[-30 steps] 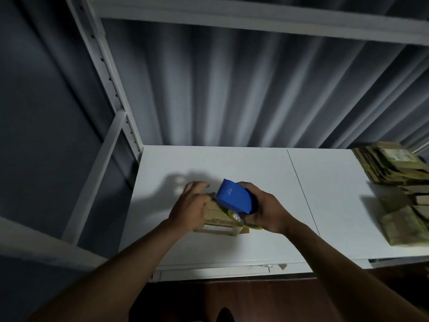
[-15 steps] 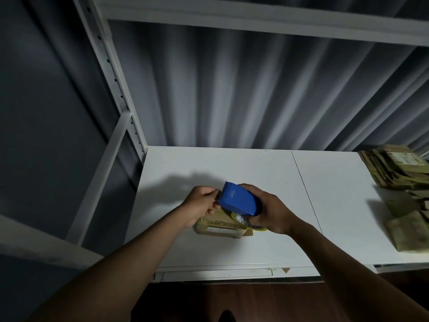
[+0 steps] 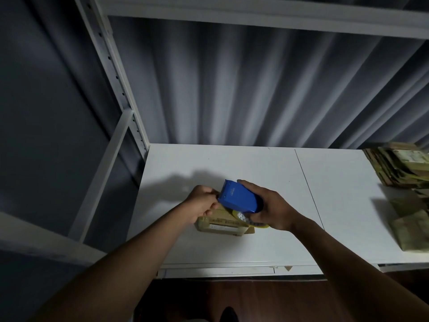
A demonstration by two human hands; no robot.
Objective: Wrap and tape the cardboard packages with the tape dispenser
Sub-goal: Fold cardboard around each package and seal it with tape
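Right hand (image 3: pixel 275 209) gripping blue tape dispenser (image 3: pixel 239 199), left hand (image 3: pixel 202 202) pinching at its front

The tape dispenser (image 3: pixel 240 198) and left hand (image 3: pixel 202 202) cover the package (image 3: pixel 222 225) top beneath them. Whether curled left fingers pinch tape is unclear.

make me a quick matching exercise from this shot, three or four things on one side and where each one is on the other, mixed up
Things:
1. tape dispenser
2. cardboard package
3. stack of packages
4. left hand

Places:
A. far right of the table
B. at the dispenser's front edge
C. in the right hand
D. flat on the table under the dispenser

Pairs: 1-C, 2-D, 3-A, 4-B
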